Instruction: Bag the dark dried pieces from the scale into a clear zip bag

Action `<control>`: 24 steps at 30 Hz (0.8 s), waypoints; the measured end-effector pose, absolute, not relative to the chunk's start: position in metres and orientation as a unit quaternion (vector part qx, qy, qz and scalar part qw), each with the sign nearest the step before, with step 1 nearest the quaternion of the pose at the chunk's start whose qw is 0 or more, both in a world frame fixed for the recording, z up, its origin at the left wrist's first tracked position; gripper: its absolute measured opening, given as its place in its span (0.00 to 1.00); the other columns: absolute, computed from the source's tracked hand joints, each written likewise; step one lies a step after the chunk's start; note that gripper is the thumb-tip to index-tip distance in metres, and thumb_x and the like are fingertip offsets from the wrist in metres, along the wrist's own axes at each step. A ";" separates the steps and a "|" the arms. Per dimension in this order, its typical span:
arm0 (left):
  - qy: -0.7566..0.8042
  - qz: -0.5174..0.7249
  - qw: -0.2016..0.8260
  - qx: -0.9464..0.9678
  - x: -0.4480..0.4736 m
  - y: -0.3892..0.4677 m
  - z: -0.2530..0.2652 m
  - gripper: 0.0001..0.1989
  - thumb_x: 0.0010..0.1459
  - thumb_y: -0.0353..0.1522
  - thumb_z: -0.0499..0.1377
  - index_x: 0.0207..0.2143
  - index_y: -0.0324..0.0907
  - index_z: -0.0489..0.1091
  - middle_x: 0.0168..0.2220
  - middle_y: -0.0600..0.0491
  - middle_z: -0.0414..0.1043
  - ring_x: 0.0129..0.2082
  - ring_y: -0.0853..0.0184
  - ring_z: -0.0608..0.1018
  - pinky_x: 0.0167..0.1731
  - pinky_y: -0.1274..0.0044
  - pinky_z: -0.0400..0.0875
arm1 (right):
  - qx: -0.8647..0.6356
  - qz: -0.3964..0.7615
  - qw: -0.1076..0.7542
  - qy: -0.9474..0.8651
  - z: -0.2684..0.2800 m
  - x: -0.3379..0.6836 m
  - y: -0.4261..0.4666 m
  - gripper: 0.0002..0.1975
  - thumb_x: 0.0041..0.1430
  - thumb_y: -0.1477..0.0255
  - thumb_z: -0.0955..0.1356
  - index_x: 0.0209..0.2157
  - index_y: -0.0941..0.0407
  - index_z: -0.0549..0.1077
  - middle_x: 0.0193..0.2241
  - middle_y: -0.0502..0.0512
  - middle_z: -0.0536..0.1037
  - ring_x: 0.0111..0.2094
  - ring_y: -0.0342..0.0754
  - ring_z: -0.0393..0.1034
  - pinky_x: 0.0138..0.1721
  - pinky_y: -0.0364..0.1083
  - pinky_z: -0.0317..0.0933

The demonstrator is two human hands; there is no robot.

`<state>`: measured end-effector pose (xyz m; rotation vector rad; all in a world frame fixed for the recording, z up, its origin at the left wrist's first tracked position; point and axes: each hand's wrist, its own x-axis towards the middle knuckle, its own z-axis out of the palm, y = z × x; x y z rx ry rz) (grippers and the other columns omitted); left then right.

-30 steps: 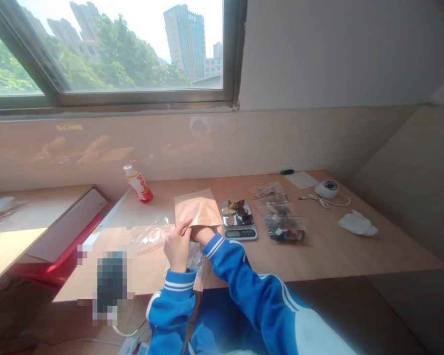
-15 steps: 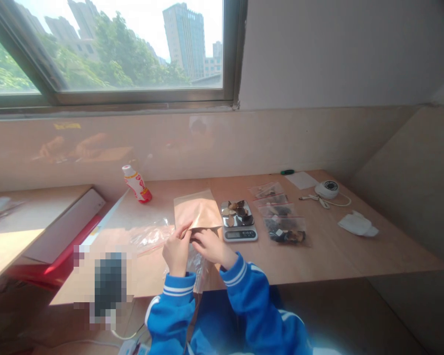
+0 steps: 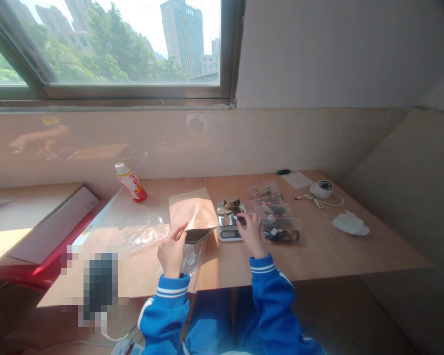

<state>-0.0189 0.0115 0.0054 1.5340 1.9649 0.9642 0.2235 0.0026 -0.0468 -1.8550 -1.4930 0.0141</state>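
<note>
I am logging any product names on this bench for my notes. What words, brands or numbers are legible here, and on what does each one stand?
No text can be read.
Bottle: red and white label, print too blurred to read.
Scale: display at its front, digits too small to read.
Brown pouch, held open by the left hand: no print shows.
Clear bags beside the right hand: small white tags inside, unreadable.

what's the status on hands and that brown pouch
Left hand holds brown pouch mouth open. Right hand at dark pieces on scale. Nothing between.
</note>
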 end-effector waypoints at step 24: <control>0.710 0.359 0.237 0.558 -0.023 0.007 0.014 0.14 0.53 0.33 0.57 0.42 0.54 0.76 0.39 0.57 0.79 0.40 0.63 0.78 0.37 0.77 0.68 | -0.573 0.193 0.489 -0.628 -0.017 0.109 -0.029 0.08 0.60 0.69 0.65 0.36 0.54 0.77 0.30 0.51 0.80 0.29 0.45 0.73 0.32 0.41 0.63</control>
